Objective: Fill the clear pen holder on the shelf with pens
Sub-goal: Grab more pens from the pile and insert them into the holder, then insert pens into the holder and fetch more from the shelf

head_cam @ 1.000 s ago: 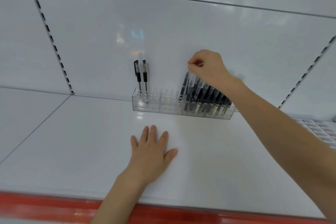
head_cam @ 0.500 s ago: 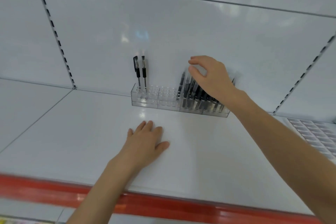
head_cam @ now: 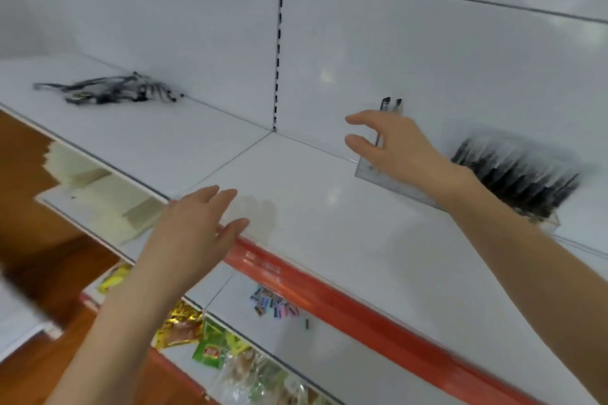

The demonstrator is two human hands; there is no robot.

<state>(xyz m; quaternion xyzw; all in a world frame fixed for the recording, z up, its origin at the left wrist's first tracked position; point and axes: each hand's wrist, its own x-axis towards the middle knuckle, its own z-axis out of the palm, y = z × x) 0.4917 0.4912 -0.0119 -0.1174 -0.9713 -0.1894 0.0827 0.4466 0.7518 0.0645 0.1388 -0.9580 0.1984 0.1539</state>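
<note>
The clear pen holder (head_cam: 368, 174) stands at the back of the white shelf (head_cam: 329, 223), partly hidden behind my right hand. A dense row of black pens (head_cam: 513, 174) fills its right part, and two black pens (head_cam: 391, 105) stand at its left end. My right hand (head_cam: 394, 148) hovers in front of the holder, fingers spread and empty. My left hand (head_cam: 197, 227) floats over the shelf's front edge, open and holding nothing. A loose pile of black pens (head_cam: 108, 90) lies on the shelf far to the left.
A red price strip (head_cam: 362, 302) runs along the shelf's front edge. A slotted upright (head_cam: 279, 43) divides the white back wall. Lower shelves hold snack packets (head_cam: 210, 348), small coloured items (head_cam: 273, 306) and cream paper pads (head_cam: 95, 194).
The view has swung left, revealing the pen pile. My right hand left the pens and drew back leftward, open. My left hand lifted off the shelf toward its front edge.
</note>
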